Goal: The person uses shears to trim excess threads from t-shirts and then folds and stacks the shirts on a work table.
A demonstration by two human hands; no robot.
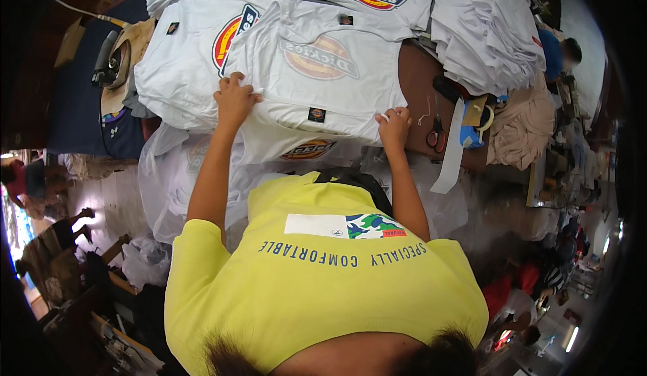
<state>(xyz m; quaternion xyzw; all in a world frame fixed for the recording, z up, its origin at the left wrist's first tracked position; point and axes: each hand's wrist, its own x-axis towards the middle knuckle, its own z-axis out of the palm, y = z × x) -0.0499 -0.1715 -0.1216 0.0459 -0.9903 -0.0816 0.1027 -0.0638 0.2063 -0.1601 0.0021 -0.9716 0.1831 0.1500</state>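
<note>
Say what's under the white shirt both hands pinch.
Left of the shirt, white fabric shows, its red-yellow logo partly covered. What lies beneath the middle is hidden.

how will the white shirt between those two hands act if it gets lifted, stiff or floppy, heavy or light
The white shirt will probably hang floppy, since its cloth creases and bunches at the left hand. It's likely light too: a reversed print shows faintly through, suggesting thin fabric.

Counted two hands (235, 97) (394, 128), one iron (121, 60), one pair of scissors (436, 136), one tape roll (490, 118); can't count stacked white shirts (486, 31).
</note>
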